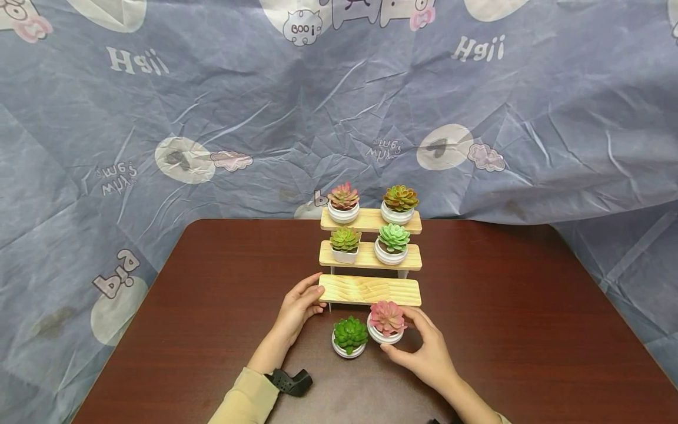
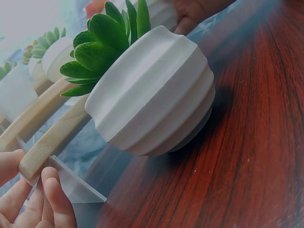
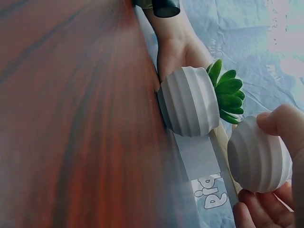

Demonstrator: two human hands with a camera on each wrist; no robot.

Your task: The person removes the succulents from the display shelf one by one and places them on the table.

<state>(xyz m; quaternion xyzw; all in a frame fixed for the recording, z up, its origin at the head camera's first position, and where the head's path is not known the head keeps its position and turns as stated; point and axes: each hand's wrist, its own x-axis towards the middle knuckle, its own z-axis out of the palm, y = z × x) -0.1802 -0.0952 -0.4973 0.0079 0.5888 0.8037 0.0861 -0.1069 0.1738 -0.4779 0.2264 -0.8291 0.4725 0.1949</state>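
The right hand [image 1: 426, 347] curled its thumb and fingers round the white pot of the pink plant [image 1: 386, 323], which stood on the brown table [image 1: 212, 306] just in front of the lowest shelf [image 1: 369, 289] of a small wooden stand. In the right wrist view the ribbed pot sat between the thumb above and the fingertips below, a sound grip low on the pot and clear of the leaves. The left hand [image 1: 299, 306] lay open, its straight fingers touching the left end of that lowest shelf, as if steadying the stand. Just left of the pink plant stood a dark green plant [image 1: 349, 337] in a like pot, close beside it; whether the two pots touched could not be told. The lowest shelf was bare, while the middle shelf [image 1: 369, 257] and the top shelf [image 1: 371, 221] each carried two potted plants. To do this step well, the pot probably wanted lifting straight up so it would not knock its green neighbour, then carrying level over the shelf's front edge and setting down well back from it. The light stand looked liable to shift, so the left hand's hold on the shelf end seemed worth keeping. A blue printed cloth [image 1: 339, 118] hung behind the table.
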